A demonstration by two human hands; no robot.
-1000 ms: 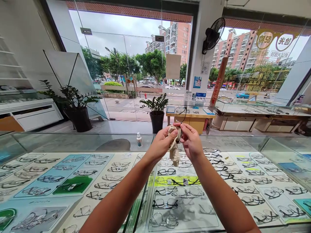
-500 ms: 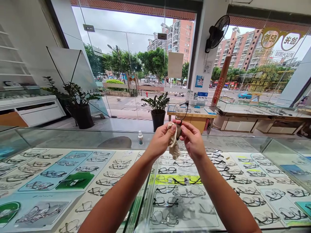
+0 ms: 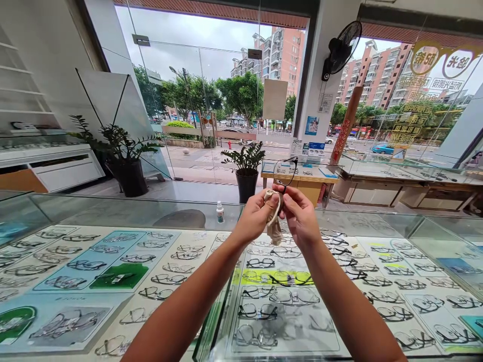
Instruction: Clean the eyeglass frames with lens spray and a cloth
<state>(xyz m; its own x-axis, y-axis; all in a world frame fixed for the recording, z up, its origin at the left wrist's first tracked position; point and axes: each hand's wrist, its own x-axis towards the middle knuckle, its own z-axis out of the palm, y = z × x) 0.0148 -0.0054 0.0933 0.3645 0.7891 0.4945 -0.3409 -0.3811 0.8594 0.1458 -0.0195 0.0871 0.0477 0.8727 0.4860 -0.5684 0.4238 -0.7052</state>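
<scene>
My left hand [image 3: 255, 215] is closed on a crumpled beige cloth [image 3: 274, 232], which hangs down between my two hands. With bent fingers my right hand [image 3: 301, 215] grips a pair of dark-rimmed eyeglasses [image 3: 286, 172]. One round lens stands up above my fingertips; the cloth and fingers hide the other lens. The cloth seems pressed against that hidden lens. Both hands are raised over the glass display case, with their fingertips close together.
Beneath my arms, the glass display case [image 3: 222, 322] holds rows of eyeglasses [image 3: 257, 312]. A small white bottle [image 3: 220, 213] stands on the glass left of my hands. Beyond are a potted plant [image 3: 247, 173], a wooden-fronted counter [image 3: 313, 188] and a wall fan [image 3: 341, 50].
Both hands remain together with the eyeglasses and cloth. The cloth's hanging end has shifted slightly and is bunched differently. The whole view has moved a little.
</scene>
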